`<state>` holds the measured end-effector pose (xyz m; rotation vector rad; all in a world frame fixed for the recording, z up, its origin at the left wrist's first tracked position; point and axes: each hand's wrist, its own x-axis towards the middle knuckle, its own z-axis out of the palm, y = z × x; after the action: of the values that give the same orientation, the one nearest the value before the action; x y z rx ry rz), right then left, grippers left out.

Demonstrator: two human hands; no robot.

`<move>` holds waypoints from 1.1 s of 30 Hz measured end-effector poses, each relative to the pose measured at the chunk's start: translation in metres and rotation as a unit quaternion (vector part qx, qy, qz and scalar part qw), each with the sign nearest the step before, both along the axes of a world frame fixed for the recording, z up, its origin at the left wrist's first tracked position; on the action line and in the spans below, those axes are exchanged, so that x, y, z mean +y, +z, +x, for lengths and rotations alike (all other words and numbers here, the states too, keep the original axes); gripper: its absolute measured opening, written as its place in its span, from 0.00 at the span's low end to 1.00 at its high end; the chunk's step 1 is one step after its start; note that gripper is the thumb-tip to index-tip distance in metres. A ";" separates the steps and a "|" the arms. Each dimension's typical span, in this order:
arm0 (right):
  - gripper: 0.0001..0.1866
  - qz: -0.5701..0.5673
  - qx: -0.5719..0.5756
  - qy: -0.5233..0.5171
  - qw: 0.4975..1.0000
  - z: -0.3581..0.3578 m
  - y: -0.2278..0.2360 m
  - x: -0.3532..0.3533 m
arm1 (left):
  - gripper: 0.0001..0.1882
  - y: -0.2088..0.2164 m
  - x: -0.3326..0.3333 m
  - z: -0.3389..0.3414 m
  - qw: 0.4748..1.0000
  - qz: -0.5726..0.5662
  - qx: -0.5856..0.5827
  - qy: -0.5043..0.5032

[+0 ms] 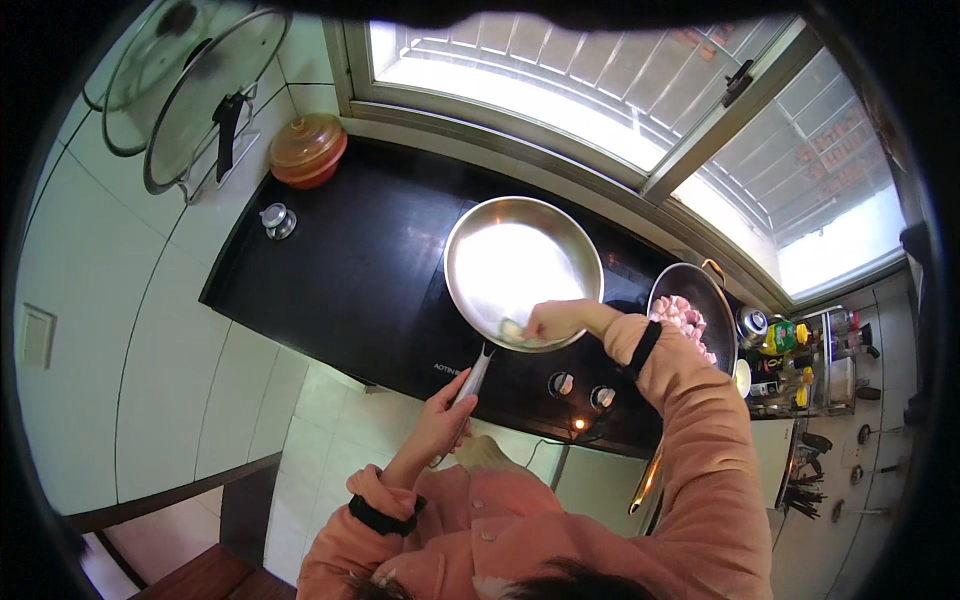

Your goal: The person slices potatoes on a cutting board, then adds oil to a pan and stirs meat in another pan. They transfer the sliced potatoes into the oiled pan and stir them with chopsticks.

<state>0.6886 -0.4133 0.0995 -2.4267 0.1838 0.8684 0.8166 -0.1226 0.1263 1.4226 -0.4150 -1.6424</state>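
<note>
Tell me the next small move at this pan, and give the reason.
Probably slide the right hand, with the pale thing beside it, toward the middle of the pan. That thing, too unclear to name, sits near the pan's near edge, and the middle looks bare, though glare washes it out. The left hand grips the handle, which should steady it.

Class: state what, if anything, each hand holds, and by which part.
Left hand: the silvery pan by its handle. Right hand: apparently a small pale piece, part unclear.
</note>
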 end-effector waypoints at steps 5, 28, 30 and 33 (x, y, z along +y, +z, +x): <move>0.07 0.014 -0.008 -0.030 0.999 -0.010 0.016 -0.003 | 0.29 -0.003 0.000 0.001 0.999 -0.033 0.006 -0.003; 0.04 -0.405 0.014 -0.113 0.907 -0.038 0.034 -0.054 | 0.28 0.003 0.002 0.005 1.000 -0.024 0.009 -0.007; 0.04 -0.447 -0.029 -0.091 0.889 -0.020 0.022 -0.069 | 0.28 0.005 0.002 0.005 1.000 -0.020 0.006 -0.009; 0.07 -0.497 -0.060 -0.077 0.862 0.006 0.004 -0.089 | 0.29 0.005 0.002 0.006 1.000 -0.016 0.020 -0.009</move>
<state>0.6950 -0.5020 0.1039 -3.3166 0.9711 0.6028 0.8226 -0.1204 0.1314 1.3627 -0.4309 -1.6683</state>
